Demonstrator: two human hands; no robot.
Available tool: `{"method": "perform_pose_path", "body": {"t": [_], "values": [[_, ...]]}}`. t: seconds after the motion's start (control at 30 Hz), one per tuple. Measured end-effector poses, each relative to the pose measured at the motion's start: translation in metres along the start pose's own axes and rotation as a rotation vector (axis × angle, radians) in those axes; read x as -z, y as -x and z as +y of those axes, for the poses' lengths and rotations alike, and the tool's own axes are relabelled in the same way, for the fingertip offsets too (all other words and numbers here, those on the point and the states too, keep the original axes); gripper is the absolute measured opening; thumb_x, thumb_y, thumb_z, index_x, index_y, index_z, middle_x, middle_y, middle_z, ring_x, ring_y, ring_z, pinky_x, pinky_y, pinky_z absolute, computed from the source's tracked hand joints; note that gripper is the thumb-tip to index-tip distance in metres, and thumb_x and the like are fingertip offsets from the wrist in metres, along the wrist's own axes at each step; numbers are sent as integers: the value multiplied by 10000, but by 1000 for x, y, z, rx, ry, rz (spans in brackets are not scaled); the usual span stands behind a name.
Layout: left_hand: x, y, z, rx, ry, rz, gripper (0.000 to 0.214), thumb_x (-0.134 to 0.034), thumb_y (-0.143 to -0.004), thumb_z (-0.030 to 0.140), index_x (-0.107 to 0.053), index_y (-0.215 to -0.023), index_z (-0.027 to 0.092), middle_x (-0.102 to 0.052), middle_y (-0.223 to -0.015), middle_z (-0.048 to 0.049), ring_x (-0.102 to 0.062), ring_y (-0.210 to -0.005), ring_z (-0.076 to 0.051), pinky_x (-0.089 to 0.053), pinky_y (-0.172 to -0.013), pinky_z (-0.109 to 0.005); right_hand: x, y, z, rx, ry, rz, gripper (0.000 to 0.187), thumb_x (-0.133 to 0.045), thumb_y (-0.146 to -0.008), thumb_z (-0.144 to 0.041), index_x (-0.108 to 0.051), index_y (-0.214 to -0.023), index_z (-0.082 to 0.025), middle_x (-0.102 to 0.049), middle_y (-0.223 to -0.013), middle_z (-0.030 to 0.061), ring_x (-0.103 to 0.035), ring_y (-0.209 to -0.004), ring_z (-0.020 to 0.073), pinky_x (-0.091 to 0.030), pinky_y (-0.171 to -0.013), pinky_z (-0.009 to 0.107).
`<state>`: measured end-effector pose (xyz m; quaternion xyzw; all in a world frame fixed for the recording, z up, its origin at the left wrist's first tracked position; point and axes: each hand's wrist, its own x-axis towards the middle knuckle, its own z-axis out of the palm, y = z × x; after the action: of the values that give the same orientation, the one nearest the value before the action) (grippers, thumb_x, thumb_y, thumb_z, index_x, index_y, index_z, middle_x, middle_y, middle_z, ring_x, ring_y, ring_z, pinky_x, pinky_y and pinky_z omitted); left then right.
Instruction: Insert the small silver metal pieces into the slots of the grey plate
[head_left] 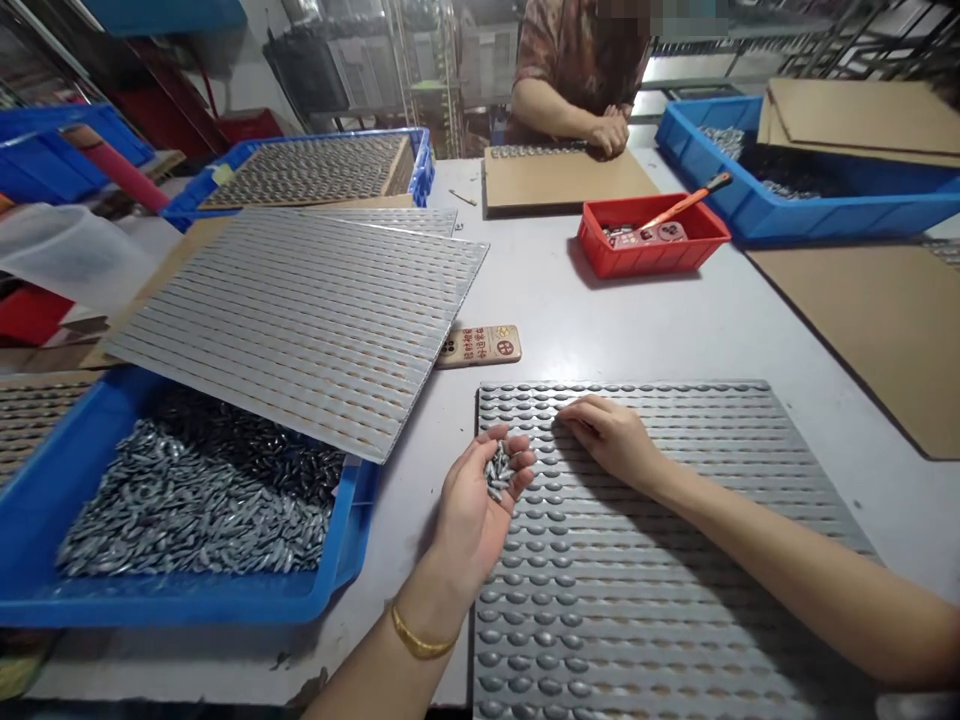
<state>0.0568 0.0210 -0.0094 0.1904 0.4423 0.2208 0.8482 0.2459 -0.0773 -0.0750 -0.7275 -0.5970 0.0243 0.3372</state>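
Observation:
My left hand [476,500] is cupped palm up, fingers curled round a handful of small grey spindle-shaped pieces [498,472]. It hovers over the left edge of a grey slotted board [697,580] lying on the table. Similar pieces [551,640] sit in columns along the board's left side and in a row across its far edge. My right hand [611,432] is closed in a pinch at the board's upper rows, by the end of the filled slots. Whatever lies between its fingertips is hidden.
On the left, a blue bin [322,590] full of loose grey pieces has another slotted board [315,310] resting over it. A phone [487,345] lies beside that board. Beyond are a red tray [652,250], a blue bin [825,215] and a co-worker's hands [609,132] at a brown board [559,185].

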Motion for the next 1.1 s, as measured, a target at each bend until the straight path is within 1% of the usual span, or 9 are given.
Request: {"method": "perform_pose_path", "body": {"t": [0.13,0.3,0.37,0.5,0.6,0.67,0.73,0.9,1.1], "values": [[3,-1,-5,-35,-51,-45,116,-649,-829,200,-629,-929,145,-691,-958,-103,-668,-771,-149,-560,-668,-242,-1,-3,1,8,73,-58,217,-468,-918,-148,-672,-942,-216,-655,-914,65,-620,-799,171,-497,-693,272],[6,-2,-8,-51,-95,-145,212,-758,-757,287,-670,-878,137,-584,-721,4,-539,-595,-60,-475,-547,-159,-1,-8,1,20,95,-72,214,-472,-904,-136,-674,-905,-207,-625,-857,47,-594,-734,151,-484,-654,255],[6,-2,-9,-64,-107,-161,247,-786,-724,272,-693,-902,128,-552,-694,18,-511,-582,-50,-445,-524,-147,-1,-9,1,14,84,-75,218,-468,-905,-137,-674,-888,-207,-621,-848,45,-588,-724,149,-482,-647,259],[6,-5,-12,-45,-121,-144,275,-780,-714,199,-707,-970,129,-643,-813,-39,-582,-670,-76,-490,-608,-170,5,-8,-10,-7,18,-65,199,-468,-929,-183,-665,-947,-201,-629,-915,70,-597,-750,163,-500,-654,289],[7,-6,-14,-38,-116,-154,237,-775,-710,178,-697,-930,137,-680,-839,-62,-609,-682,-91,-508,-633,-188,15,-6,-30,-66,-227,-82,177,-522,-935,-270,-640,-1054,-214,-639,-980,76,-614,-771,160,-513,-604,270],[7,-6,-15,-44,-120,-171,205,-778,-706,177,-682,-884,141,-691,-833,-66,-620,-681,-99,-517,-641,-198,22,-4,-46,-115,-392,-110,178,-551,-927,-297,-632,-1069,-226,-647,-947,57,-625,-807,163,-524,-599,257],[7,-5,-16,-60,-125,-178,185,-777,-709,180,-669,-855,145,-692,-827,-63,-634,-710,-112,-530,-673,-216,25,-3,-61,-142,-467,-108,165,-572,-916,-296,-632,-1055,-227,-648,-906,43,-626,-820,165,-531,-614,261],[4,-1,-18,-87,-127,-184,121,-744,-743,173,-668,-830,139,-669,-823,-44,-634,-771,-123,-551,-783,-273,20,-2,-78,-88,-435,-83,177,-555,-922,-258,-644,-1071,-225,-649,-957,63,-626,-841,172,-537,-645,284],[-2,7,-12,17,-81,-226,153,-665,-827,243,-703,-920,127,-672,-1004,-93,-641,-921,-175,-570,-835,-332,26,-3,-66,-42,-437,-73,182,-523,-936,-219,-665,-1049,-231,-670,-927,53,-645,-803,157,-548,-671,289]]}}
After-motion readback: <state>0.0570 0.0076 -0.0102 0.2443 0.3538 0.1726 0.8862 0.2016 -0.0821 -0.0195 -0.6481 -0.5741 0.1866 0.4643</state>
